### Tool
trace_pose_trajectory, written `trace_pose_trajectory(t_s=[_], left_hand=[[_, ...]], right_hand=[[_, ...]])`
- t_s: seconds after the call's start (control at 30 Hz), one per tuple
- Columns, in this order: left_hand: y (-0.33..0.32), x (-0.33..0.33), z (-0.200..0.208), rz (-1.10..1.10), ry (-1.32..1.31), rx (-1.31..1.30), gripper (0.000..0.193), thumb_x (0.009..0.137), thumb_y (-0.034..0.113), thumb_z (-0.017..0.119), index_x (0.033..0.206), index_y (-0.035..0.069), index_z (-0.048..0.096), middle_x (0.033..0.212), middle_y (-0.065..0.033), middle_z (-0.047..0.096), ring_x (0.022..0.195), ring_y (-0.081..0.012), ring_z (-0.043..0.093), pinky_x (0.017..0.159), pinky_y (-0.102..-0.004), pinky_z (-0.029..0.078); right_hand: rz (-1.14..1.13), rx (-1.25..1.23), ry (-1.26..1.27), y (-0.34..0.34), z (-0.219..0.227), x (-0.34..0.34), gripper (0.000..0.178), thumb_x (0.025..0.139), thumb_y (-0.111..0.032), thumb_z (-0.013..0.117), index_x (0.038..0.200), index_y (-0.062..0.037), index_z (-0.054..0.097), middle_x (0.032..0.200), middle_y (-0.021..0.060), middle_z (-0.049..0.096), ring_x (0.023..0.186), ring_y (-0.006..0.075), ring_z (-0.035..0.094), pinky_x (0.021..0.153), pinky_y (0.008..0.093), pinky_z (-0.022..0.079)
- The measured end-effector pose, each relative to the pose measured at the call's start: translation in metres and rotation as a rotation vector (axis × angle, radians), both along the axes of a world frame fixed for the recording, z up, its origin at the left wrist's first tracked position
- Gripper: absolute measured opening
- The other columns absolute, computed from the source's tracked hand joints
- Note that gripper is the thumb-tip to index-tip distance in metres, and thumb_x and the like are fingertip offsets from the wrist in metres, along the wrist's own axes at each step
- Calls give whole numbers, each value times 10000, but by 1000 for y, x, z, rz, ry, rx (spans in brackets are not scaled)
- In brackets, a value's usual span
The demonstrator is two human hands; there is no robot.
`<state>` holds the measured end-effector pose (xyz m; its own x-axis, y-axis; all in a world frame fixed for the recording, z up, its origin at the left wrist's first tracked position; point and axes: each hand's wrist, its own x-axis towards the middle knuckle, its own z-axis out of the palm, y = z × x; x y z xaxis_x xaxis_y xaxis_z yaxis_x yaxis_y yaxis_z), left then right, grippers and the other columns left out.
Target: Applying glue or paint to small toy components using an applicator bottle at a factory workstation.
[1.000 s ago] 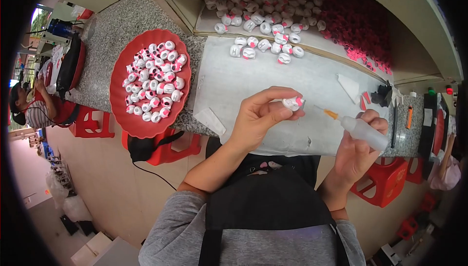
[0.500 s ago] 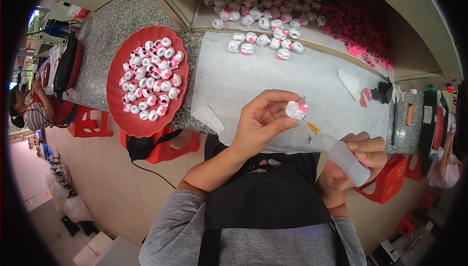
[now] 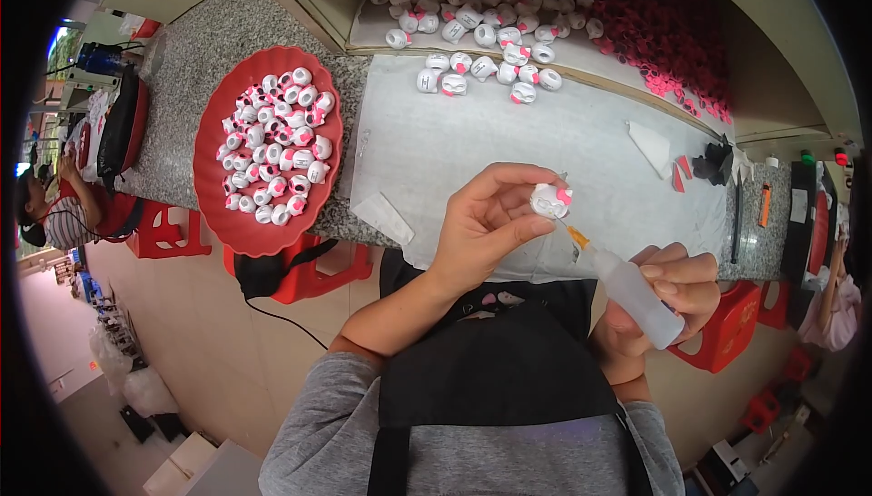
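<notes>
My left hand pinches a small white cat-shaped head piece with a pink bow between thumb and fingers, held above the paper-covered bench. Wrapped around a translucent squeeze bottle, my right hand tilts it up and to the left. The bottle has an orange base and a thin needle tip, which reaches the lower right side of the head piece. Whether anything comes out of the needle is too small to tell.
A red scalloped tray full of similar heads stands at left. White heads and pink pieces are heaped on the shelf at the back. Plastic scraps lie on the white paper. Other people sit further off.
The view has shifted slightly. Both hands keep nearly the same pose, with the needle still at the head piece.
</notes>
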<state>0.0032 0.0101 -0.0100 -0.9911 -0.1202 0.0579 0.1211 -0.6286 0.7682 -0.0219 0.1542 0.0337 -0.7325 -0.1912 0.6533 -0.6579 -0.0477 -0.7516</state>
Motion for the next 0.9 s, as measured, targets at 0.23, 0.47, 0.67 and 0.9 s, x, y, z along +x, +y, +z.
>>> trace_pose_trajectory(t_s=[0.23,0.47,0.67,0.9], left_hand=[[1,0,1,-14,-6,37,334,680,-3,563,984,-8,426,943,-129,493,866,-170,509,756,-303,435],[2,-1,1,-38,-25,28,338,680,-5,563,989,-5,427,934,-126,506,842,-170,523,742,-275,428],[3,-1,1,-41,-37,34,340,674,-22,560,987,-7,428,929,-122,509,850,-169,520,748,-270,420],[5,-2,0,15,66,-103,333,656,-59,559,966,-11,446,944,-112,468,893,-166,477,770,-283,395]], right_hand=[[-52,-34,53,0,0,-3,343,623,-229,651,759,-66,381,718,45,388,514,87,348,424,179,300],[-38,-46,75,-1,-4,-5,360,606,-232,655,761,-60,380,720,52,390,505,87,345,415,178,298],[17,-43,72,0,-2,-4,353,605,-198,661,768,-59,381,722,52,392,503,90,345,413,178,305],[-3,-76,32,1,-4,-2,369,589,-175,689,779,-64,392,723,51,401,515,94,366,420,178,329]])
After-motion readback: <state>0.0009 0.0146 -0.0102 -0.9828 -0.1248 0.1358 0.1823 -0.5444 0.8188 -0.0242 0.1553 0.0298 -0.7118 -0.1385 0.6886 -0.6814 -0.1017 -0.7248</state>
